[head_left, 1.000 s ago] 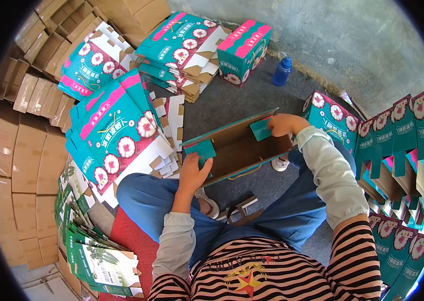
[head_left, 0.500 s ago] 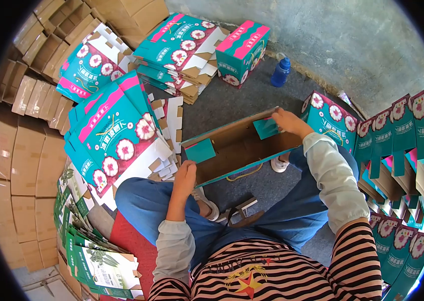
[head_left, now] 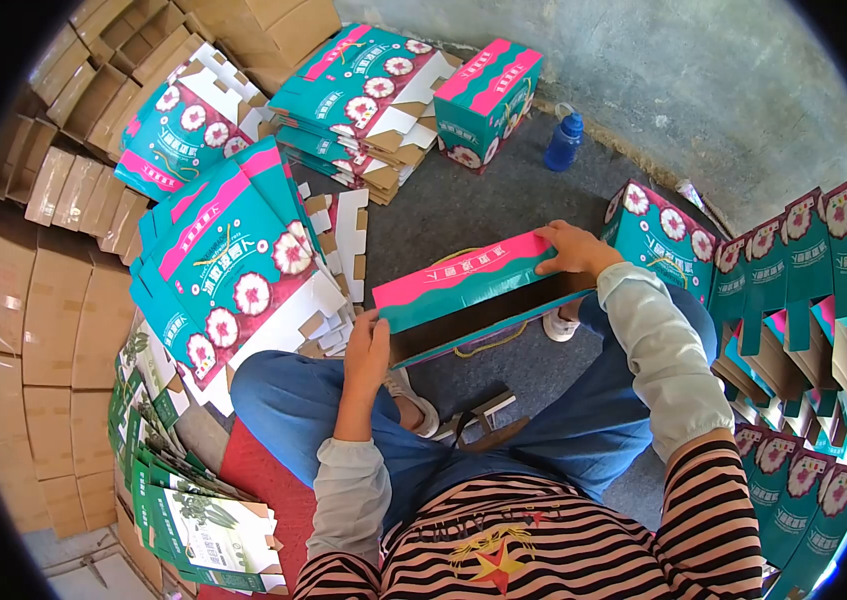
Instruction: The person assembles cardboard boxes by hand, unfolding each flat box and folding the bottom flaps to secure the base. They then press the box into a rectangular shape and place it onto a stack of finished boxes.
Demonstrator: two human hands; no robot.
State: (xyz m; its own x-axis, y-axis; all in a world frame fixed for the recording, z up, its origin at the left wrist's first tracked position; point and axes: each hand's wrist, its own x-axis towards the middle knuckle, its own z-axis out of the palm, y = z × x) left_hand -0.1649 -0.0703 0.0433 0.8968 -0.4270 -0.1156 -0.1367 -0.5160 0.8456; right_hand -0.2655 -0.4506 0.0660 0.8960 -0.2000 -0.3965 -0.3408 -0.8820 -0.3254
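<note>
A teal and pink cardboard gift box [head_left: 473, 285] stands between my knees with its long opening facing up. Its far pink-edged flap is folded partway over, and a dark gap shows along the near side. My left hand [head_left: 367, 350] grips the box's left end, with the thumb at the flap's corner. At the right end, my right hand [head_left: 573, 250] holds the flap and edge, its fingers bent over the flap. A yellow cord handle [head_left: 491, 342] hangs on the box's near side.
Flat printed cartons [head_left: 233, 280] lie at my left, with another stack [head_left: 348, 100] beyond. A finished box [head_left: 488, 105] and a blue bottle [head_left: 563, 143] stand by the wall. Several boxes [head_left: 798, 250] line the right side. Brown cartons [head_left: 58, 310] are piled at far left.
The far flap has come down over the opening, so its pink and teal face now shows. The small end flaps inside are covered. Both hands stay at the box's ends.
</note>
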